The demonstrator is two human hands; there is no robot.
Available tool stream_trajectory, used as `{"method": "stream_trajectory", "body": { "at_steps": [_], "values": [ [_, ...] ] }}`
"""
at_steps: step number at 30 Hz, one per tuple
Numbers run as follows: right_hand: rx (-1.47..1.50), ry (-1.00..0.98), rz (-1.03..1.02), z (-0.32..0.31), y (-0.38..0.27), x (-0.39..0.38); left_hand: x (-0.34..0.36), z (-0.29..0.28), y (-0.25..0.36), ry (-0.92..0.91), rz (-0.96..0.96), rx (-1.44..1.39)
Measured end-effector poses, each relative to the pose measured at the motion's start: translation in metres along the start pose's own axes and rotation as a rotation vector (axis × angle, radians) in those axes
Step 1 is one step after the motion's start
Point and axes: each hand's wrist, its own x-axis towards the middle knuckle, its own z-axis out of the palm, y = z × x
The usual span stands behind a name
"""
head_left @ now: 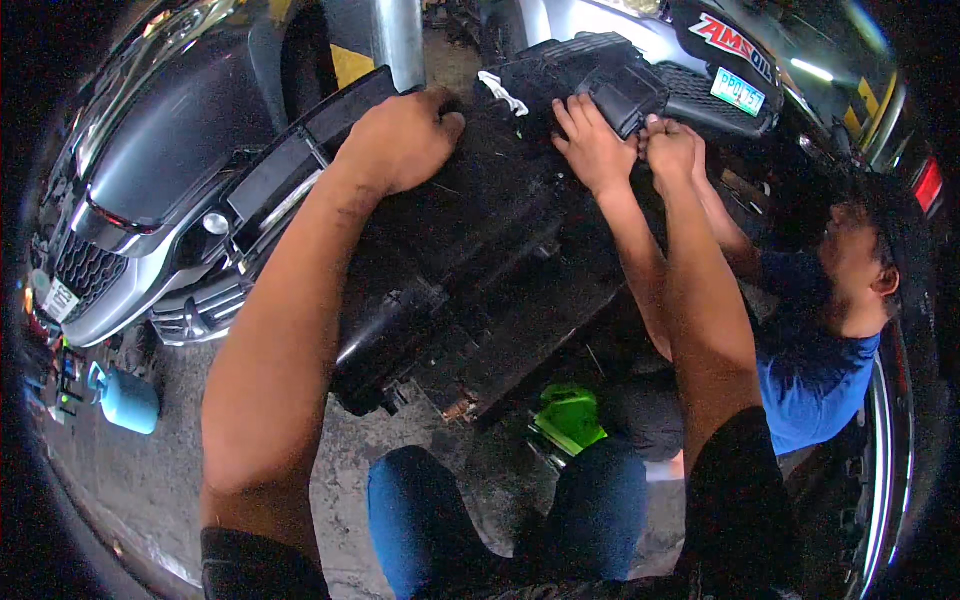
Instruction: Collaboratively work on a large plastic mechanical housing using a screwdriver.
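Observation:
A large black plastic housing [480, 260] with ducts and a cylindrical motor section is held up in front of me. My left hand [400, 135] grips its upper left edge, fingers curled over the rim. My right hand [668, 145] is closed on the housing's upper right, just below a ribbed black duct box [625, 90]. A co-worker in a blue shirt [815, 370] crouches at the right. One of that person's hands [590, 140] lies flat on the housing right beside my right hand.
A dark grey car front [150, 150] with its bumper stands at the left. Another vehicle [720, 60] is at the top right. A light blue gas cylinder [128, 398] and a green object [568, 415] lie on the concrete floor. My jeans-clad knees [410, 500] are below.

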Motion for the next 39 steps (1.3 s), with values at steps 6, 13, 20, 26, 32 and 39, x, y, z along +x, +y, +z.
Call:
{"method": "stream_trajectory", "body": {
  "at_steps": [6, 13, 20, 26, 32, 39],
  "values": [
    [0.002, 0.062, -0.083, 0.005, 0.015, 0.013, 0.001, 0.002, -0.003, -0.011, 0.043, 0.013],
    [0.123, 0.099, -0.322, 0.017, 0.011, -0.001, 0.002, 0.004, -0.004, 0.041, 0.04, -0.021],
    [0.618, -0.376, 0.017, 0.03, -0.001, -0.01, 0.001, 0.003, -0.004, 0.009, 0.033, -0.004],
    [0.01, 0.055, -0.035, -0.003, 0.015, 0.011, 0.0, 0.003, -0.004, 0.011, 0.04, -0.031],
    [-0.369, 0.063, -0.202, -0.004, 0.028, 0.023, 0.0, 0.003, -0.004, -0.002, 0.033, -0.012],
    [-0.436, 0.225, -0.362, 0.001, 0.05, 0.038, 0.0, 0.003, -0.004, -0.003, 0.014, -0.001]
  ]
}}
